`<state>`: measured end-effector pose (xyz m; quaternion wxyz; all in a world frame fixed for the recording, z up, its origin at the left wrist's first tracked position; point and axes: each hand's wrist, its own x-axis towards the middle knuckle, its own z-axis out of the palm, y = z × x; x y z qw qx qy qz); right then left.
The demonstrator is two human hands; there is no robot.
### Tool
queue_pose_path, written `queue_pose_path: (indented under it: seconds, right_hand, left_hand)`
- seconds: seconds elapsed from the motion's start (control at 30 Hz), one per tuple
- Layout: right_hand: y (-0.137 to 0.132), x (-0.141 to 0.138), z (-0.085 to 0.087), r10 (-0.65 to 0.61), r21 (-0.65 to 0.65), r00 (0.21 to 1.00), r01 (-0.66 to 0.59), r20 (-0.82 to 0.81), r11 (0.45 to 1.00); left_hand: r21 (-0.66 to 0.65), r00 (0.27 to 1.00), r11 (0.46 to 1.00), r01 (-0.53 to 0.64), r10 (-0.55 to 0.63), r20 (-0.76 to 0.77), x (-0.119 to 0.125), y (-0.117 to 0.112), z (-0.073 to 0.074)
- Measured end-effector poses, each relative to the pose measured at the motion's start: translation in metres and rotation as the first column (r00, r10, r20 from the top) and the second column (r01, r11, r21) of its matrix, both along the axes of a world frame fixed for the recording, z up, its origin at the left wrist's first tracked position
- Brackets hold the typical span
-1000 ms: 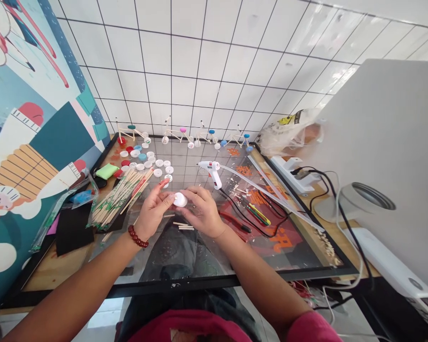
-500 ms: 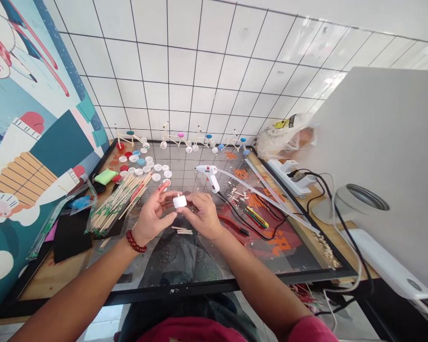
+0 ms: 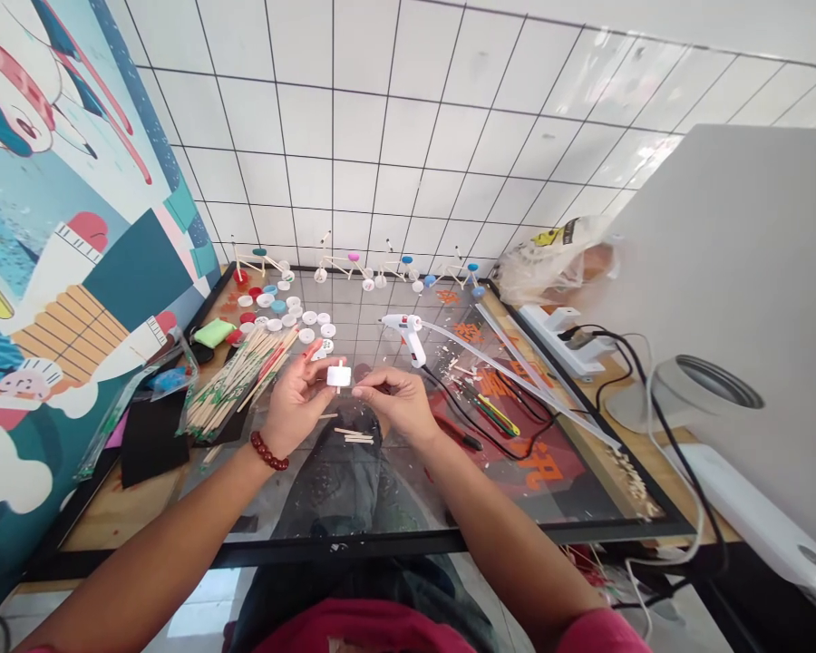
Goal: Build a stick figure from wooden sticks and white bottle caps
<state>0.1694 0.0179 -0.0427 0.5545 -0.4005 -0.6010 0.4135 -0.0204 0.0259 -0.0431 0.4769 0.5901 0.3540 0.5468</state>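
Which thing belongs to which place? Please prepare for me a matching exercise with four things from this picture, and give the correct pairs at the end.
1. bead bracelet
2. glue gun
3. white piece
4. wooden sticks

A. in a heap, left of the left hand
B. held in the left hand
C. around the left wrist
D. beyond the right hand

Pairs: 1-C, 2-D, 3-B, 4-A

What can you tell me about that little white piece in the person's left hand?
The white piece is small, drum-shaped and plastic-looking. A short, pale, wood-like stub shows at its top and another below; whether they are one stick is hidden. The left hand holds it at its left side, above the shiny tabletop. The right hand's fingertips are close by; I can't tell whether they touch it.
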Motion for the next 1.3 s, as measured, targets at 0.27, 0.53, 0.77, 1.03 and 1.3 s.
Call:
queue_pose_path:
  seconds: [0.27,0.53,0.77,1.03,1.3]
  right_hand:
    - [-0.003,-0.002,0.002,-0.112,0.404,0.965,0.007,0.237,0.915]
    - [-0.006,-0.001,0.002,-0.199,0.478,0.926,0.023,0.321,0.878]
    - [-0.007,0.001,0.003,-0.204,0.487,0.915,0.009,0.348,0.873]
    - [-0.005,0.0,-0.001,-0.265,0.537,0.906,0.05,0.331,0.842]
    - [-0.004,-0.002,-0.01,-0.285,0.53,0.845,0.002,0.453,0.848]
  left_hand:
    - [0.067,0.998,0.998,0.0,0.004,-0.059,0.003,-0.006,-0.002]
    - [0.191,0.994,0.981,-0.03,0.048,-0.093,0.003,-0.008,-0.004]
    - [0.258,0.995,0.965,-0.036,0.06,-0.085,0.004,-0.007,-0.005]
    - [0.143,1.0,0.99,0.013,-0.011,-0.015,0.004,-0.007,-0.004]
    - [0.029,0.999,1.0,-0.011,0.012,-0.032,0.006,-0.008,0.0]
